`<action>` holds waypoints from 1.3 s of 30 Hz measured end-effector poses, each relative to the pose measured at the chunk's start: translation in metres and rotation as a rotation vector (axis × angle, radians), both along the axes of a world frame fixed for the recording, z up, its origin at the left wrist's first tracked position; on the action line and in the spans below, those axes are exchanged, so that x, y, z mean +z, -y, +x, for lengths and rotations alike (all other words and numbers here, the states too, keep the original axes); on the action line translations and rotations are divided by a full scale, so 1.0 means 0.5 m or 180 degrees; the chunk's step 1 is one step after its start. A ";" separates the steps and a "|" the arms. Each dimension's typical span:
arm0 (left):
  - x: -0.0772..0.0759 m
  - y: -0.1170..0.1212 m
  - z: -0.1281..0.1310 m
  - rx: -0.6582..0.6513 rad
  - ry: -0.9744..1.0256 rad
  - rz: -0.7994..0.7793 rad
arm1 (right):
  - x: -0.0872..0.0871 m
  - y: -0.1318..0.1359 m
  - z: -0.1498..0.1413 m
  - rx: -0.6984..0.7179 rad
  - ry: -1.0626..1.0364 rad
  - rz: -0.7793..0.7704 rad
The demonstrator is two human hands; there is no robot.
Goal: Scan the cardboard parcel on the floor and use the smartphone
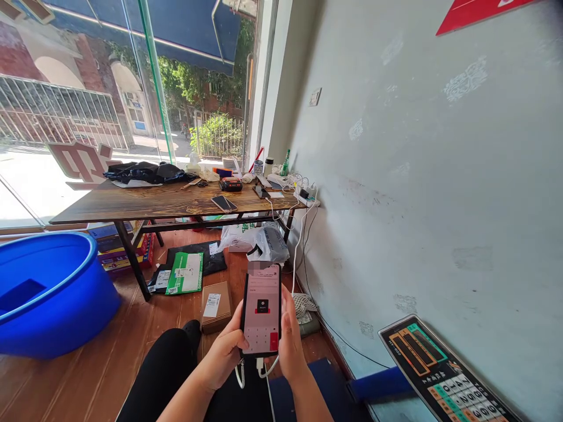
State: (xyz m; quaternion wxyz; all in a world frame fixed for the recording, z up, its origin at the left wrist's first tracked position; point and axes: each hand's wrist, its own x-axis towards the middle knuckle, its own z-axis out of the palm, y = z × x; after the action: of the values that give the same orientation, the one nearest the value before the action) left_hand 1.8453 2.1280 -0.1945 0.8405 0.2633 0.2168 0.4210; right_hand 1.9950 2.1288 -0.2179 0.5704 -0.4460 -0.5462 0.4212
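Observation:
A smartphone (pixel 262 325) is held upright in front of me between both hands, its lit screen showing a keypad with a red key and a dark pop-up box. My left hand (pixel 226 347) wraps its left edge, the thumb near the lower left of the screen. Around the right edge lies my right hand (pixel 290 337), the thumb along the side. A white charging cable (pixel 260 368) is plugged into the phone's bottom end. The fingers behind the phone are hidden.
A wooden table (pixel 176 202) carries two more phones, dark bags and a power strip (pixel 308 199). Parcels, such as a cardboard box (pixel 222 293), lie on the floor. A blue tub (pixel 57 293) stands left, a scale's keypad panel (pixel 440 375) lower right.

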 end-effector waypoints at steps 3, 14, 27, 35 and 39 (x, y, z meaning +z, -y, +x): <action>0.000 -0.001 0.000 -0.0006 -0.0072 0.0038 | 0.020 -0.008 0.010 -0.0254 0.0933 0.0678; 0.020 -0.001 -0.009 -0.0349 -0.0152 0.0431 | 0.054 -0.052 0.020 -0.0726 0.1092 0.1073; 0.008 0.002 -0.003 -0.0123 -0.0274 0.0081 | 0.045 -0.047 0.007 -0.1698 -0.0372 0.0685; -0.002 0.000 -0.003 -0.0024 -0.0316 0.0076 | 0.054 -0.041 0.015 -0.1704 0.0186 0.1025; 0.008 -0.003 -0.006 -0.0222 -0.0302 0.0208 | 0.060 -0.034 0.007 -0.1203 0.0986 0.1058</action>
State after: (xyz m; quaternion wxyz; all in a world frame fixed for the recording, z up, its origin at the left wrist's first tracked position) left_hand 1.8422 2.1294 -0.1903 0.8344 0.3177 0.2332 0.3852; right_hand 1.9986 2.1457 -0.1878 0.6138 -0.4993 -0.5955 0.1391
